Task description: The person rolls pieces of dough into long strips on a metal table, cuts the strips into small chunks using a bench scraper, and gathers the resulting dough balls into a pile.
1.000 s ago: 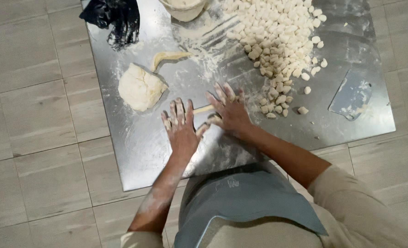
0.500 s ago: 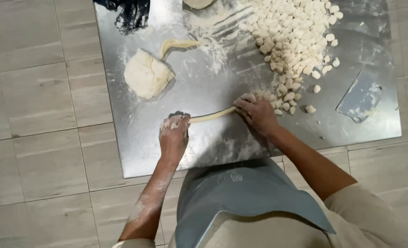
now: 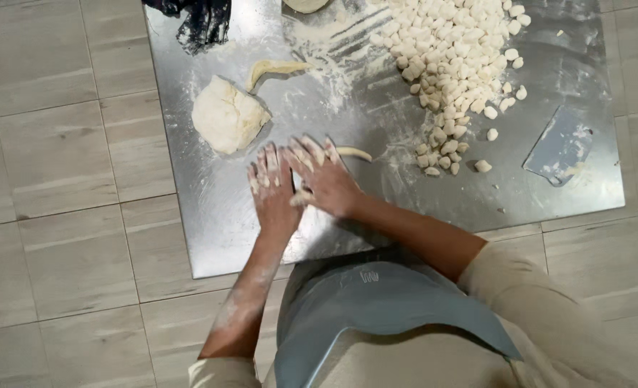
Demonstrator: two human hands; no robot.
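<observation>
My left hand (image 3: 272, 190) and my right hand (image 3: 324, 176) lie flat side by side, fingers spread, on a thin dough rope (image 3: 353, 153) on the metal sheet (image 3: 211, 215). Only the rope's right tip shows past my right fingers; the rest is under my palms. Both hands are dusted with flour. A big lump of dough (image 3: 227, 115) sits just up and left of my left hand.
A pile of several small cut dough pieces (image 3: 452, 57) fills the upper right. A grey scraper (image 3: 560, 147) lies at the right. A short dough strip (image 3: 272, 69) and loose flour are behind the lump. A dark cloth (image 3: 197, 20) lies at the top left. Tiled floor surrounds the sheet.
My hands have come together from the rope's two ends and now press flat on its middle. The rope, mostly visible before, is now nearly covered.
</observation>
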